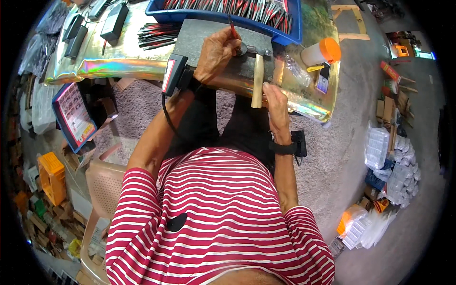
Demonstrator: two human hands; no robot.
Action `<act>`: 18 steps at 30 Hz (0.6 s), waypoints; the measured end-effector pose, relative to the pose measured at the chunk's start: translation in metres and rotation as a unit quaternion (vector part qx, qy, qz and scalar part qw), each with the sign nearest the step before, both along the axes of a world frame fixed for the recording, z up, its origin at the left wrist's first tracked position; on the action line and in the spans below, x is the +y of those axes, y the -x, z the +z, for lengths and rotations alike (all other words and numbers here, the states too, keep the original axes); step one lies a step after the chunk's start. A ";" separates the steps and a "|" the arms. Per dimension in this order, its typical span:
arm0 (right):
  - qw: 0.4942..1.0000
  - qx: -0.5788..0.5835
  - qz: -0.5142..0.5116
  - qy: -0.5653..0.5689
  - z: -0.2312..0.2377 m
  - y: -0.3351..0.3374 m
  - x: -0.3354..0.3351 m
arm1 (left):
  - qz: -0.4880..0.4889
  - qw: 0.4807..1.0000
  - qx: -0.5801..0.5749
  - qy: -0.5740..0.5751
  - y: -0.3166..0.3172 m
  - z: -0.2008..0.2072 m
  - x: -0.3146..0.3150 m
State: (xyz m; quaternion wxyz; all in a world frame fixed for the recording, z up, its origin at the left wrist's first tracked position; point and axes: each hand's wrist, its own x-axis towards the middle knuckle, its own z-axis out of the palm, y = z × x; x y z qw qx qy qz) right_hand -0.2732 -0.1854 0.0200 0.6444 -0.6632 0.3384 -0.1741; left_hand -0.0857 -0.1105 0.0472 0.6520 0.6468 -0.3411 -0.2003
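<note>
My left hand (214,55) is over the grey block (194,40), its fingers pinched round a slim red-and-black stick-shaped piece (232,31) that points away from me. Its exact kind is too small to tell. Right beside those fingers is the metal head of a hammer (254,50), above the block. The pale wooden handle runs back toward me past the table's near edge. My right hand (277,107) is closed at the handle's end, thumb along its right side; the other fingers are partly hidden.
A blue tray (298,35) full of red-and-black pieces stands behind the block. A loose pile of them (156,35) lies left. An orange-lidded jar (316,53), a phone (323,77) and a plastic bag (297,71) are at right. Black boxes (114,23) with cords sit far left.
</note>
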 end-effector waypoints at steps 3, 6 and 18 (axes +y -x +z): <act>0.998 -0.049 0.004 0.038 0.012 -0.011 0.012 | 0.003 1.000 -0.008 -0.006 -0.002 -0.002 0.001; 0.999 -0.028 0.027 0.026 0.004 -0.010 0.007 | 0.003 1.000 -0.006 -0.002 -0.002 -0.004 0.000; 0.995 -0.040 0.043 -0.078 0.008 -0.016 0.007 | 0.008 1.000 0.009 0.014 -0.002 -0.006 -0.001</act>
